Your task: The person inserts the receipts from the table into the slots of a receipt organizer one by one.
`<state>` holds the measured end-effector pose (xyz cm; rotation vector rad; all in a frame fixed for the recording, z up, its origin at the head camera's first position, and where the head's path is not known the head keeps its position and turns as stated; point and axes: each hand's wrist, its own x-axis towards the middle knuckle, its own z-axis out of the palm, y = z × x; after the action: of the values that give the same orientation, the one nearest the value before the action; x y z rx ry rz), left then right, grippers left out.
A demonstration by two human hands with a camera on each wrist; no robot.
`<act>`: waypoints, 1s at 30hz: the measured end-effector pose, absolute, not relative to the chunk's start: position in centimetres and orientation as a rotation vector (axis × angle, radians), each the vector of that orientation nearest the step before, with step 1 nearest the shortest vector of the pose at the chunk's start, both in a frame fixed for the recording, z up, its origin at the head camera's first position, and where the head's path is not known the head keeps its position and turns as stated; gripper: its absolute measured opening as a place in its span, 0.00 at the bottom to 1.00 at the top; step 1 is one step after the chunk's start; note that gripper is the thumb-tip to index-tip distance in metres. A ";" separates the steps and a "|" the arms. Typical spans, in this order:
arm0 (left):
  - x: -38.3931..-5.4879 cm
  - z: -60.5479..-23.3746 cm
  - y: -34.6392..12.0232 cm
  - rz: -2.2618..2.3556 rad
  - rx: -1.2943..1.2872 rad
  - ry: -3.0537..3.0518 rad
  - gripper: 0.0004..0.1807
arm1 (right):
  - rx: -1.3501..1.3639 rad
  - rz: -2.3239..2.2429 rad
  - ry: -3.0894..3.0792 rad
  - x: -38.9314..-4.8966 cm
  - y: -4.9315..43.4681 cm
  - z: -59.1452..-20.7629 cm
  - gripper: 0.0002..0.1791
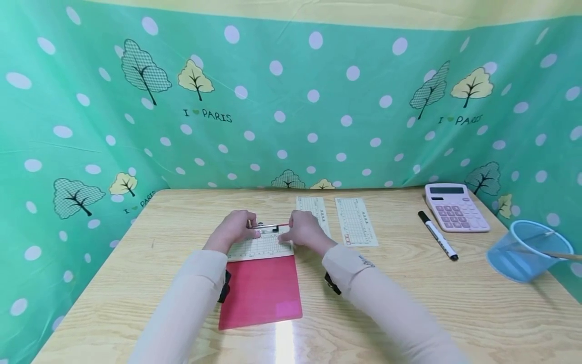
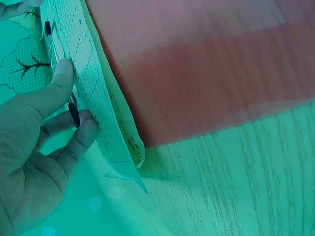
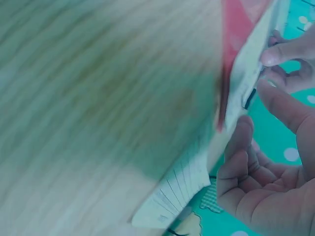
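Note:
A red clipboard point(image 1: 261, 293) lies on the table, with a printed paper form point(image 1: 261, 247) across its upper part. At its top edge is a thin metal clip point(image 1: 265, 227) with black ends. My left hand point(image 1: 233, 230) pinches the clip's left side; in the left wrist view the thumb lies on the clip and fingertips reach its black end point(image 2: 74, 114). At the right of the top edge my right hand point(image 1: 305, 230) grips the clipboard, its thumb over the form. In the right wrist view the right fingers point(image 3: 241, 135) curl close to the clip's other black end point(image 3: 250, 99).
Two more printed slips, one point(image 1: 320, 215) partly behind the right hand and another point(image 1: 356, 221) beside it, lie on the wooden table point(image 1: 386, 303). Farther right are a black-and-white marker point(image 1: 438, 235), a pink calculator point(image 1: 456, 208) and a blue mesh pen cup point(image 1: 511, 258). A patterned green curtain point(image 1: 254, 141) encloses the table.

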<state>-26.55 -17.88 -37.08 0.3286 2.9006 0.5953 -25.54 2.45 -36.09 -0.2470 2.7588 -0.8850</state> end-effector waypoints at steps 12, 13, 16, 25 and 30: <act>-26.5 -37.3 -18.3 0.569 0.335 2.917 0.10 | -0.548 -0.960 2.699 -24.7 5.7 -34.1 0.10; -26.6 -37.3 -18.3 0.564 0.334 2.919 0.10 | -0.571 -0.969 2.700 -24.6 6.1 -34.0 0.10; -26.7 -37.3 -18.2 0.553 0.334 2.919 0.09 | -0.615 -1.002 2.711 -24.2 7.2 -33.9 0.09; -26.6 -37.3 -18.1 0.566 0.350 2.924 0.10 | -0.499 -1.151 2.698 -24.5 10.3 -34.6 0.12; -26.5 -37.2 -18.0 0.577 0.354 2.923 0.09 | -0.350 -1.284 2.666 -25.7 11.9 -35.9 0.15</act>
<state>-26.50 -18.01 -37.19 0.3541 2.9233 0.5767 -25.66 11.92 -35.94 -0.3499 2.6655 -1.2836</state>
